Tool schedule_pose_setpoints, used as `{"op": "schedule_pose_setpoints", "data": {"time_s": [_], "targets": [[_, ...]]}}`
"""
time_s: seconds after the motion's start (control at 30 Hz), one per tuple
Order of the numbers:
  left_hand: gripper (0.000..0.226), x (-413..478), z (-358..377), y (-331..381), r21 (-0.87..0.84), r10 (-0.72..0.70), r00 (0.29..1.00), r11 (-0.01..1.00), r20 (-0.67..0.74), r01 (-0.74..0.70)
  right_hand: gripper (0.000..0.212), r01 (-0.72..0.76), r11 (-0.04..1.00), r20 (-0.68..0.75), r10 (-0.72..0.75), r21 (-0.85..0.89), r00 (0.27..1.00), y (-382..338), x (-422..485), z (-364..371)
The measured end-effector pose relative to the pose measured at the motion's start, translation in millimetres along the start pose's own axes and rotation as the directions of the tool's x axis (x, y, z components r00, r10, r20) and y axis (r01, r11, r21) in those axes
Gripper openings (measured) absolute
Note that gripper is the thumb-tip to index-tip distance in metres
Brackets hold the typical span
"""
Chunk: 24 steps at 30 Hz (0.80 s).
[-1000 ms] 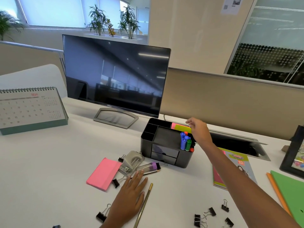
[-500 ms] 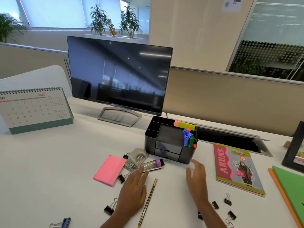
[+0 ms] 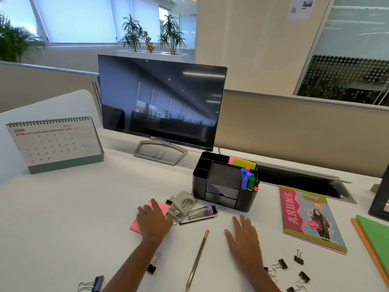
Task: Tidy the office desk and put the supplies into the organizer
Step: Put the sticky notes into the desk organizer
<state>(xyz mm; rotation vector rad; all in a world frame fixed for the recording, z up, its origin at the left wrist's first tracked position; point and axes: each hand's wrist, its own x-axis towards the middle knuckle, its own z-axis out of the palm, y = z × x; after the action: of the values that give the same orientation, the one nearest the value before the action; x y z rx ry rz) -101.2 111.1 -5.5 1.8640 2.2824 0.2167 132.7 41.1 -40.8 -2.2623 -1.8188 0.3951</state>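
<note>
A black desk organizer (image 3: pixel 223 178) stands right of the monitor, with markers (image 3: pixel 247 180) in its right slot and pink and yellow sticky notes (image 3: pixel 242 162) at its back. My left hand (image 3: pixel 152 221) lies flat on a pink sticky note pad (image 3: pixel 134 225). Beside it sit a grey hole punch (image 3: pixel 182 204), a clear tube with a purple cap (image 3: pixel 202 211) and a black pencil (image 3: pixel 197 219). My right hand (image 3: pixel 244 237) rests open, palm down, on the desk. A gold pencil (image 3: pixel 196 260) lies between my hands.
Binder clips lie scattered: one near my left forearm (image 3: pixel 152 264), a blue one (image 3: pixel 94 283), several at the lower right (image 3: pixel 294 268). A colourful booklet (image 3: pixel 309 216) and green and orange folders (image 3: pixel 376 243) lie right. A calendar (image 3: pixel 54 144) and monitor (image 3: pixel 162 102) stand behind.
My right hand came back from the organizer's rear and settled flat on the desk. My left hand slid left from the pencils onto the pink pad.
</note>
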Motion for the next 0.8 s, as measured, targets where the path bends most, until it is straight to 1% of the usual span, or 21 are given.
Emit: {"op": "schedule_pose_setpoints", "data": {"time_s": [0.13,0.3,0.4,0.43,0.47,0.53,0.57,0.6,0.63,0.67,0.7,0.73,0.8], "targets": [[0.064,6,1,-1,0.084,0.013,1.0,0.996,-0.005,-0.013,0.076,0.0,0.996,-0.053,-0.004,-0.089,0.999,2,-3,1],[0.045,11,-7,0,0.064,0.014,1.0,0.998,0.021,-0.016,0.075,0.006,0.997,-0.058,-0.011,-0.075,0.998,2,-1,6],[0.031,11,-16,-2,0.003,0.035,0.999,0.999,-0.014,-0.035,0.077,0.004,0.998,-0.059,-0.007,-0.056,0.998,5,4,6],[0.029,11,-20,-3,0.001,0.037,0.999,0.999,-0.039,-0.037,0.081,0.011,0.998,-0.049,-0.014,-0.061,0.999,4,3,4],[0.028,11,-23,-4,0.002,0.036,0.998,0.999,-0.06,-0.035,0.091,0.008,0.998,-0.017,-0.009,-0.059,1.0,1,3,0],[0.027,12,-32,-5,-0.04,0.026,0.994,0.999,-0.106,-0.031,0.124,0.041,0.998,0.038,-0.04,-0.039,0.998,2,7,-8],[0.027,12,-37,-5,-0.071,0.034,0.989,0.997,-0.145,-0.044,0.131,0.032,0.999,0.063,-0.029,-0.032,0.998,2,7,-13],[0.027,11,-43,-4,-0.1,0.052,0.98,0.992,-0.194,-0.072,0.123,0.028,1.0,0.076,-0.027,-0.002,0.997,2,6,-19],[0.027,11,-49,-2,-0.128,0.078,0.966,0.985,-0.246,-0.113,0.102,0.025,0.998,0.107,-0.031,0.055,0.994,1,5,-25],[0.026,9,-54,0,-0.164,0.114,0.95,0.972,-0.29,-0.167,0.075,0.02,0.993,0.126,-0.034,0.117,0.991,-2,4,-31],[0.026,8,-60,4,-0.211,0.151,0.933,0.95,-0.327,-0.228,0.056,0.012,0.98,0.109,-0.034,0.197,0.993,-3,3,-35],[0.026,7,-64,7,-0.277,0.185,0.92,0.916,-0.346,-0.289,0.046,0.007,0.958,0.076,-0.03,0.287,0.997,-4,2,-38],[0.025,4,-71,17,-0.436,0.236,0.916,0.822,-0.325,-0.366,0.036,0.027,0.913,0.011,-0.034,0.407,0.999,-10,-1,-44]]}}
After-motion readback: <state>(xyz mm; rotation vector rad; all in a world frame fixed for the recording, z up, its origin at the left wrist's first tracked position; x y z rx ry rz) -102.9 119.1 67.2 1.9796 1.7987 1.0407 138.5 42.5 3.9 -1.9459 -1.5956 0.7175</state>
